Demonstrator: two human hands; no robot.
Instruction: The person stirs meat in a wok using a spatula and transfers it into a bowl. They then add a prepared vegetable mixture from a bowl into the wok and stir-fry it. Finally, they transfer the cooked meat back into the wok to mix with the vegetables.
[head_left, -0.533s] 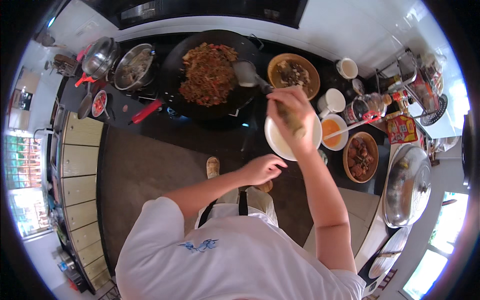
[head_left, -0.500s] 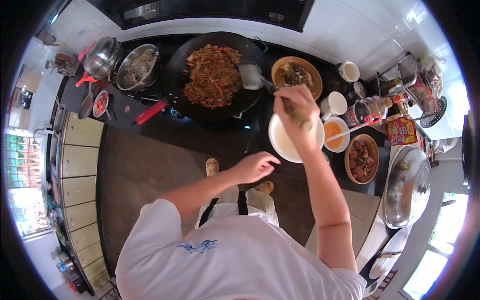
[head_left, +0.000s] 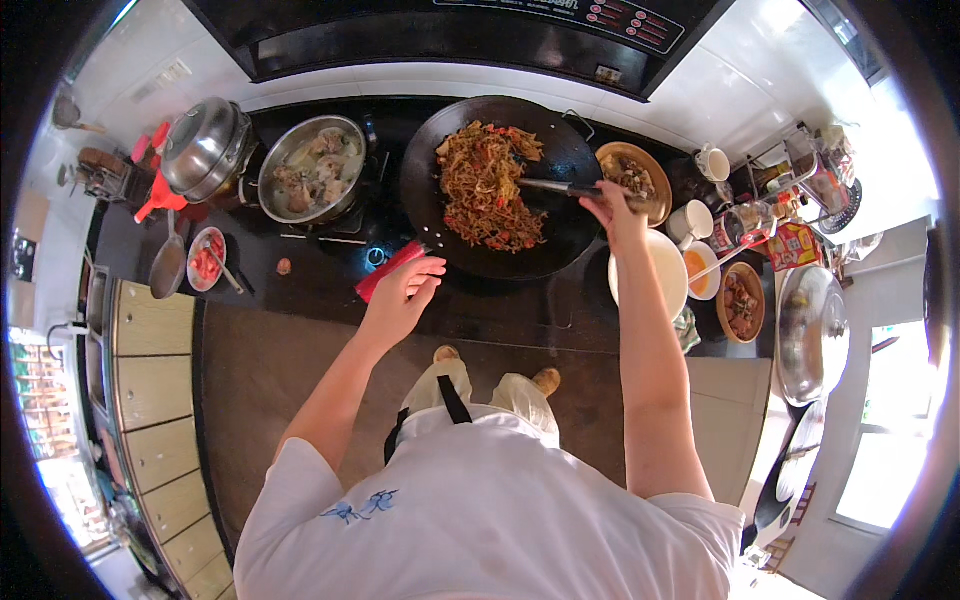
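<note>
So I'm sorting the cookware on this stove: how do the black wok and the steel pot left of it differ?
The black wok is wide, dark and shallow; the steel pot is smaller, shiny and deeper. The wok holds brown stir-fried noodles with red bits, the pot pale chunks in cloudy broth. The wok has a red handle beside the left hand, and the right hand works a utensil in it; nothing touches the pot. Both stand uncovered on the black stove.

A kitchen: a wok [head_left: 500, 190] of noodles and a pot [head_left: 312, 182] on a dark stove, under a hood [head_left: 450, 30].
</note>
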